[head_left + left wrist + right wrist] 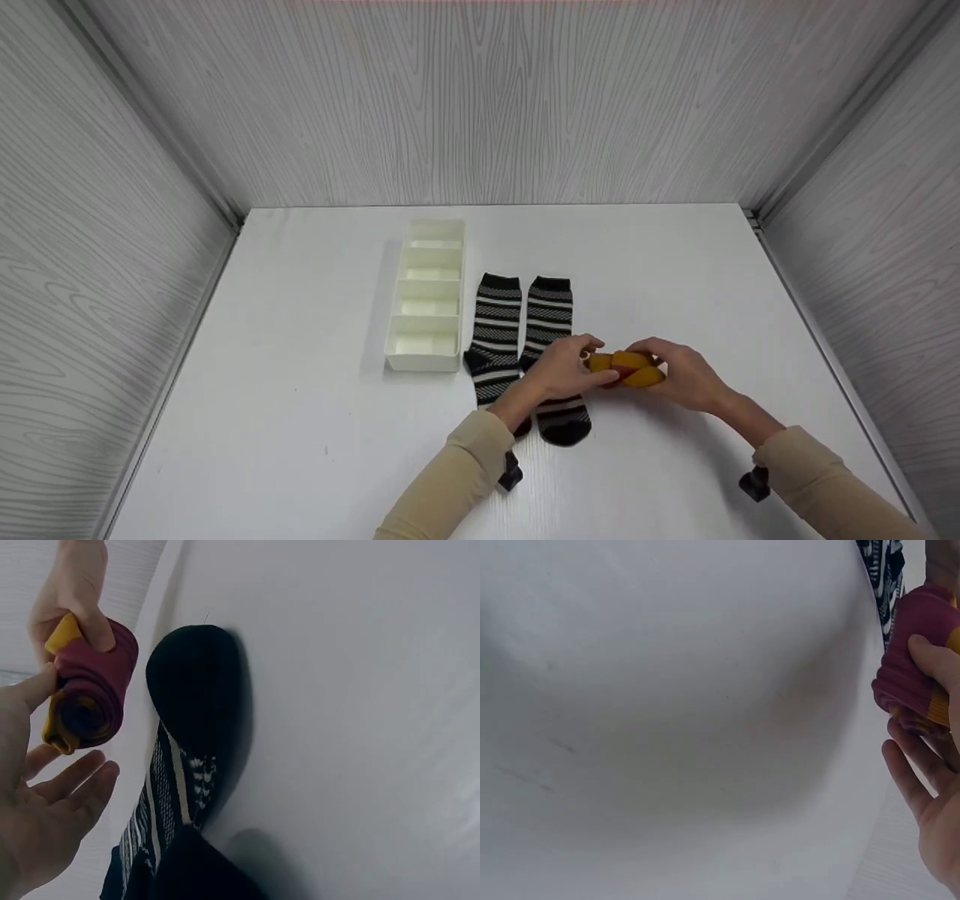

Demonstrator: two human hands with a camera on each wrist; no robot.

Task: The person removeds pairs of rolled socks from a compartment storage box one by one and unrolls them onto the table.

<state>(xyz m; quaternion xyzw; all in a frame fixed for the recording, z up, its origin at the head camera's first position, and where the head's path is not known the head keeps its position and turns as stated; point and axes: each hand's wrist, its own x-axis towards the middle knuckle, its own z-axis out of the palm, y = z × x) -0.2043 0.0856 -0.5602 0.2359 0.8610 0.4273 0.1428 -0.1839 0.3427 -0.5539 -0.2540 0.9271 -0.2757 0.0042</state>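
Note:
A rolled pair of maroon and yellow socks is between my two hands, just right of the striped socks. My left hand holds its left end, thumb in front and forefinger behind. In the left wrist view, the lower fingers of that hand are spread beside the sock roll, whose spiral end faces the camera. My right hand grips the other end. The right wrist view has its thumb pressed on the sock roll, fingers underneath. Whether the roll touches the table is unclear.
Two black, grey and white striped socks, a left one and a right one, lie flat side by side, partly under my left arm. Left of them stands a white divided box with several compartments. Wood-grain panels enclose the white table.

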